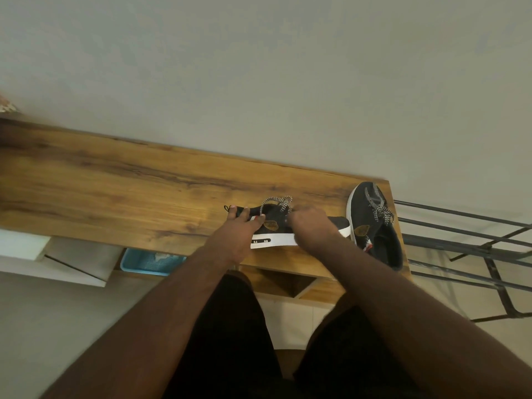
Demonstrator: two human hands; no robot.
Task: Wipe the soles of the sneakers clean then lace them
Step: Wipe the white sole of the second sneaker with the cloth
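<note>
So there were two sneakers on the desk, both black with white soles and black-and-white speckled laces. The first sneaker lay on its side near the front edge of the desk, white sole facing the person, heel pointing left and toe pointing right. The second sneaker sat just to the right of it, at the right end of the desk, toe pointing to the far side and its laces already threaded and bunched on top. The toe of the first one ran right up to the side of the second, looked like touching but I couldn't say for sure.

Two hands were in view, both on the first sneaker. The left hand gripped the heel end, thumb and fingers wrapped around the collar. The right hand was curled over the middle of the shoe, right by the lace area, fingers bent in. It looked to be pinching the lace, though the fingertips were hidden so I couldn't tell exactly. A loop of lace stood up from the shoe just behind and between the two hands.

Other stuff: one blue basket on a shelf under the desk to the left, and a dark metal rack off the right end of the desk. The wall behind was plain.
</note>
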